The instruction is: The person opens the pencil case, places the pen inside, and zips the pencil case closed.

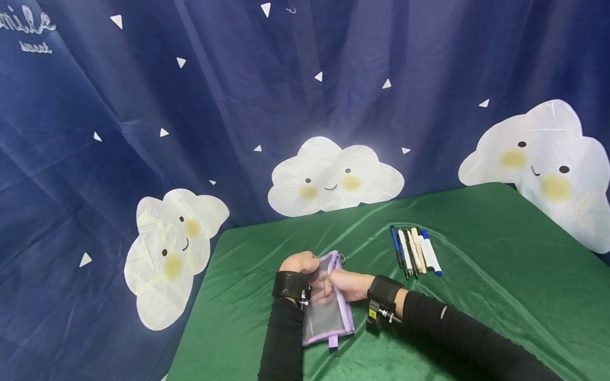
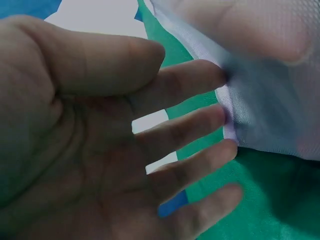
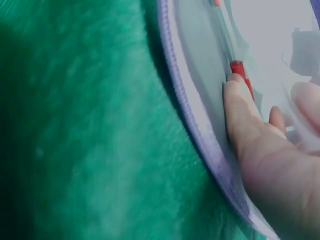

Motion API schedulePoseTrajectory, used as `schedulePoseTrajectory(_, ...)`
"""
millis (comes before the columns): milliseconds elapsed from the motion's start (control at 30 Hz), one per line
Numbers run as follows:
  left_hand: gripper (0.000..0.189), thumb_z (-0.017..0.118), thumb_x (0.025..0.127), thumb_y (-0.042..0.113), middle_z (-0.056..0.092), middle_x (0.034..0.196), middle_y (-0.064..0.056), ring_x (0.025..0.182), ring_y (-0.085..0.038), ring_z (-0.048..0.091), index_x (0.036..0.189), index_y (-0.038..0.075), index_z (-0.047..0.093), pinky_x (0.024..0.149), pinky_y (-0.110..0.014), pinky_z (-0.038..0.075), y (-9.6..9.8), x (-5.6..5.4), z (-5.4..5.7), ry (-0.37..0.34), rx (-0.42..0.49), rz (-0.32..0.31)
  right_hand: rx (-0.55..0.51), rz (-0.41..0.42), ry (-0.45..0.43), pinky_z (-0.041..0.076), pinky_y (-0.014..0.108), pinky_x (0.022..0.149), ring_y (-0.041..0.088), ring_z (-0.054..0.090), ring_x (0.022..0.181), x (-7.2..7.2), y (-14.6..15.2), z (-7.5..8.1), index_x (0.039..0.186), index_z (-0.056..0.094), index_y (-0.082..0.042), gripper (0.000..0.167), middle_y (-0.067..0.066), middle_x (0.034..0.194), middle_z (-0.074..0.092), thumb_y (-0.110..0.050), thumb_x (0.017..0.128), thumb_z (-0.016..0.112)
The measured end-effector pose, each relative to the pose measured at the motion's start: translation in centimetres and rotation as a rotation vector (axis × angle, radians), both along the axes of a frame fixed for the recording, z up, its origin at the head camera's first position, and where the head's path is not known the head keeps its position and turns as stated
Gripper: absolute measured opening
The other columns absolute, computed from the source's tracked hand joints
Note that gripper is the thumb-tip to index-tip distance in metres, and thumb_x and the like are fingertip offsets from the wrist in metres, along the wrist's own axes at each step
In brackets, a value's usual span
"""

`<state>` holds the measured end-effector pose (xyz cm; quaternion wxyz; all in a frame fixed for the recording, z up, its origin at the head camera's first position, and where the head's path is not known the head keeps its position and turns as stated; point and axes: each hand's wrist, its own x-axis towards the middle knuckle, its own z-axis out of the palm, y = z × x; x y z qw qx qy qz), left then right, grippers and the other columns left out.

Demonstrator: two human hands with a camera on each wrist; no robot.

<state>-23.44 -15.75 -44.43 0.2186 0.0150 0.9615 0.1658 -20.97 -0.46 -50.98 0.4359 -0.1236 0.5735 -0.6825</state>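
A mesh zip pouch [image 1: 324, 323] with lilac edging lies on the green cloth, its opening along the right side. My right hand [image 1: 350, 286] reaches through that opening, its fingers inside behind the mesh. In the right wrist view, this hand pinches a clear-barrelled pen [image 3: 240, 70] by its red end, inside the pouch. My left hand [image 1: 300, 263] is at the pouch's upper left edge. Seen in the left wrist view, its fingers [image 2: 190, 125] stretch out with their tips at the lilac border, and the thumb lies over the index finger.
A row of several pens and markers [image 1: 416, 251] lies to the right of the pouch, beyond my right forearm. The green cloth [image 1: 238, 317] covers the table. A dark blue curtain [image 1: 214, 106] with white clouds hangs behind its far edge.
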Motion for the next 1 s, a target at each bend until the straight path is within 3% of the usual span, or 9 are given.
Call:
schedulePoseTrajectory(200, 0.04, 0.046, 0.101, 0.034, 0.068, 0.132, -0.01, 0.123, -0.032, 0.062, 0.129, 0.015, 0.068, 0.104, -0.053, 0.049, -0.3, -0.1, -0.3, -0.043, 0.011, -0.03, -0.005, -0.001, 0.002, 0.053, 0.046, 0.106, 0.046, 0.055, 0.134, -0.3, 0.0, -0.6, 0.148, 0.031, 0.009, 0.075, 0.03, 0.158, 0.036, 0.007, 0.074, 0.041)
schedulePoseTrajectory(333, 0.042, 0.048, 0.101, 0.038, 0.066, 0.137, -0.01, 0.13, -0.033, 0.059, 0.131, 0.017, 0.067, 0.108, -0.052, 0.047, -0.5, -0.2, 0.1, -0.053, 0.007, -0.049, -0.032, 0.008, 0.005, 0.052, 0.048, 0.107, 0.042, 0.06, 0.129, -0.3, 0.4, -0.4, 0.145, 0.034, 0.009, 0.062, 0.032, 0.149, 0.046, 0.001, 0.085, 0.043)
schedulePoseTrajectory(567, 0.052, 0.055, 0.095, 0.055, 0.067, 0.133, -0.01, 0.123, -0.034, 0.062, 0.128, 0.017, 0.07, 0.103, -0.052, 0.05, -0.5, -0.2, 0.3, -0.065, 0.017, -0.03, -0.069, 0.0, -0.013, 0.052, 0.049, 0.106, 0.031, 0.066, 0.117, -0.4, 0.8, 0.5, 0.147, 0.036, 0.004, 0.052, 0.029, 0.145, 0.053, -0.017, 0.101, 0.047)
schedulePoseTrajectory(800, 0.07, 0.054, 0.089, 0.07, 0.064, 0.14, -0.013, 0.128, -0.038, 0.06, 0.13, 0.014, 0.069, 0.106, -0.053, 0.048, 0.2, -0.2, 0.6, -0.051, 0.016, 0.033, -0.035, -0.026, 0.016, 0.055, 0.046, 0.102, 0.03, 0.066, 0.117, -0.5, 2.1, 1.1, 0.151, 0.028, 0.005, 0.061, 0.034, 0.142, 0.051, -0.027, 0.102, 0.046)
schedulePoseTrajectory(1000, 0.079, 0.057, 0.083, 0.075, 0.066, 0.136, -0.013, 0.124, -0.035, 0.062, 0.127, 0.01, 0.069, 0.103, -0.051, 0.05, 0.6, 0.0, 0.4, -0.012, -0.006, 0.064, -0.049, -0.043, 0.005, 0.054, 0.046, 0.099, 0.033, 0.059, 0.121, 0.0, 2.6, 1.5, 0.152, 0.017, -0.007, 0.066, 0.029, 0.143, 0.04, -0.023, 0.095, 0.046)
